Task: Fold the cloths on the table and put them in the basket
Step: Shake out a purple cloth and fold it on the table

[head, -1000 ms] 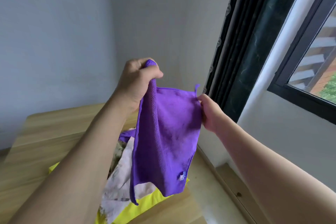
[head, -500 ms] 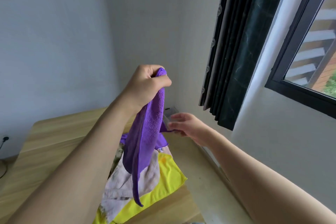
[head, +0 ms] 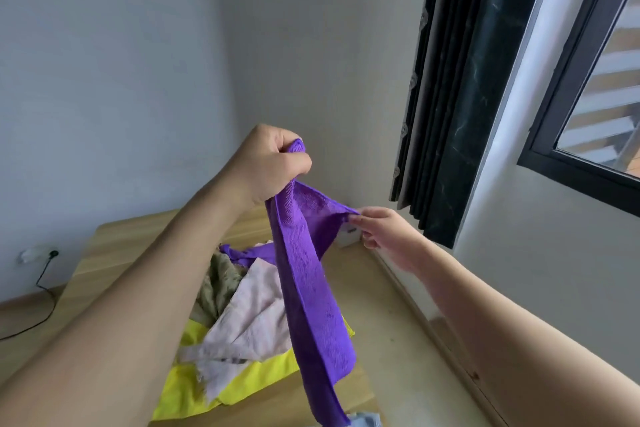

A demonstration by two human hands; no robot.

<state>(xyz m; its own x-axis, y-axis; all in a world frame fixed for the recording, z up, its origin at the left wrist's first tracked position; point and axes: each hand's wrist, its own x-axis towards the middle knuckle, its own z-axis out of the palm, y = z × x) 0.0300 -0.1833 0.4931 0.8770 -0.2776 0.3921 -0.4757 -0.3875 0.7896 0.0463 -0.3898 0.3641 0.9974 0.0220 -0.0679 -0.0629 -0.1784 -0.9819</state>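
Left hand (head: 273, 166) fisted around the top corner of a purple microfibre cloth (head: 311, 288), held aloft over the wooden table (head: 114, 243). Right hand (head: 384, 236) pinches the cloth's upper edge. Cloth hangs above a pile near the table's right edge: yellow cloth (head: 194, 388), pale pink cloth (head: 249, 319), olive cloth (head: 221, 281).

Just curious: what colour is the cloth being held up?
Purple cloth, clearest in the head view.
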